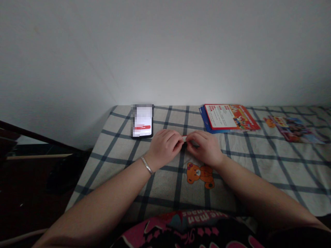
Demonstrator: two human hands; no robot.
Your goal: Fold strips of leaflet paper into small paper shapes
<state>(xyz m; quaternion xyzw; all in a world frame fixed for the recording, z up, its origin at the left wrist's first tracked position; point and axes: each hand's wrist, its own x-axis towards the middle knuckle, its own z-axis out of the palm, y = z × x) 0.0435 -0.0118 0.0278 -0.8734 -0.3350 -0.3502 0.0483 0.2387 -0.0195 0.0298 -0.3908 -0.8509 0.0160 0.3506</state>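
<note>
My left hand (166,146) and my right hand (204,147) meet over the checked cloth, each closed in a pinch. Between their fingertips shows a small white and red piece (184,138), mostly hidden by the fingers, so its kind cannot be made out. A silver bangle (147,165) circles my left wrist. Just beyond my left hand lies a phone (142,120) with its screen lit, part of it blurred out. Past my right hand is a stack of red and blue printed cards or booklets (230,117).
The checked tablecloth (124,172) with a printed orange bear (200,175) covers the surface. A glossy colourful packet or sheet (297,130) lies at the right. A pale wall (165,51) rises behind. At the left the surface ends above a dark floor area (31,186).
</note>
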